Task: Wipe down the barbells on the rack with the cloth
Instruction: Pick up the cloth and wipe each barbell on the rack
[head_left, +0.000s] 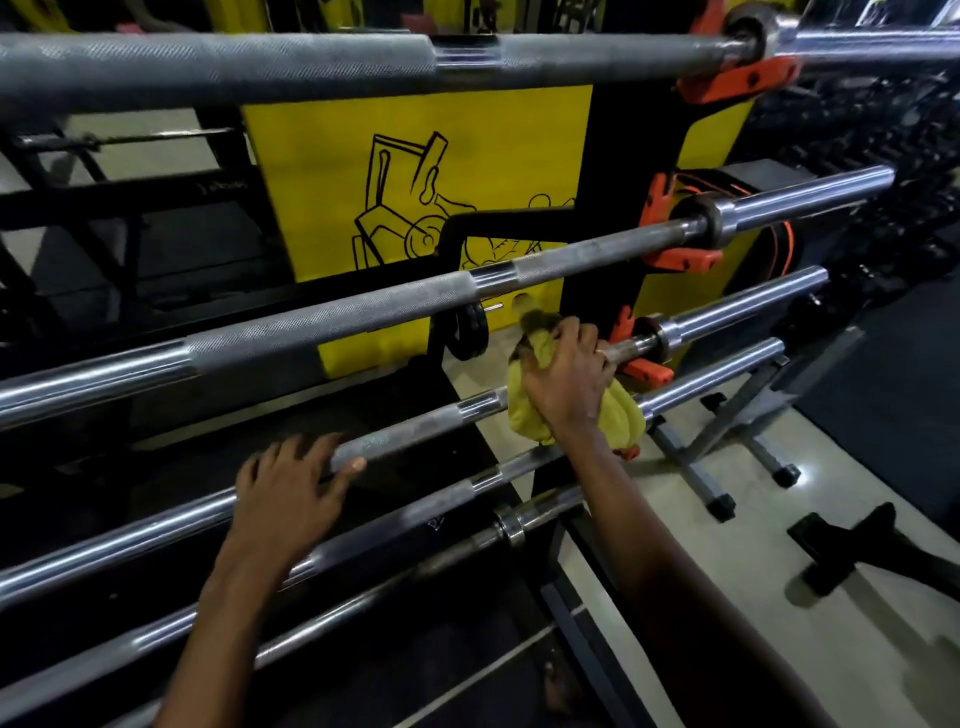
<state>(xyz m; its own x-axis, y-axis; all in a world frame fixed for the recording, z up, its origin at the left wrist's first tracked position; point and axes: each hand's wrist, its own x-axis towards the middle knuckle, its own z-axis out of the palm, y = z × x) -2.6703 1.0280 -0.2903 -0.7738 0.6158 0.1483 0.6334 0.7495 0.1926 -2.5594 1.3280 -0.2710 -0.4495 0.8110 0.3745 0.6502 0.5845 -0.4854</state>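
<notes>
Just beside the orange rack hook (644, 366), the right hand (563, 382) is wrapped tight around the yellow cloth (524, 410), bunched on the third barbell (415, 434) — mid-wipe, I judge. Further along that bar the left hand (288, 488) rests spread, fingers curled over it; next comes a firm slide along the shaft — grip kept closed.

Barbells (363, 312) lie tiered on the rack (597, 249); my left hand (291, 493) rests left of my right hand (563, 374), cloth (524, 410) beneath it.
</notes>
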